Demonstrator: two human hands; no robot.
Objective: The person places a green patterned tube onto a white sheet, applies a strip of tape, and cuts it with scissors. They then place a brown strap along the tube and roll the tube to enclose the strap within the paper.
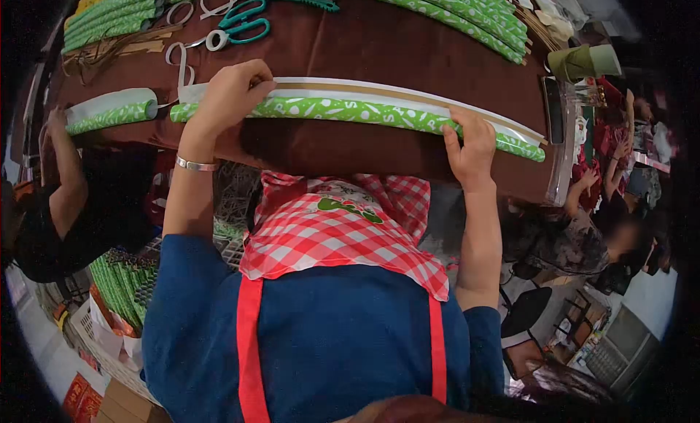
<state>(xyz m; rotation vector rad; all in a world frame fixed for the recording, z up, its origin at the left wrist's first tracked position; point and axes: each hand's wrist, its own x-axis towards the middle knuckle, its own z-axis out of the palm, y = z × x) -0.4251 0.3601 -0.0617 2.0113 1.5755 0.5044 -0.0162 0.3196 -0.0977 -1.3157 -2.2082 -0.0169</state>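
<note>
A long green roll of patterned paper [350, 111] lies across the table in front of me, its white edge turned up. A thin wooden stick [379, 92] runs along that white edge. My left hand [237, 95] has its fingers curled closed on the paper near the roll's left end. Toward the right end, my right hand [472, 142] grips the roll, thumb on the near side and fingers over the top. Beyond my left hand lie teal-handled scissors [248, 22] and a small white tape roll [216, 40].
More green rolls [452, 18] line the table's [408, 58] far side. A phone [554, 109] and a dark green roll [572, 64] lie at the right. At left, a co-worker's hand [57, 122] touches another paper roll [109, 117]. A basket [109, 350] holds green rolls below.
</note>
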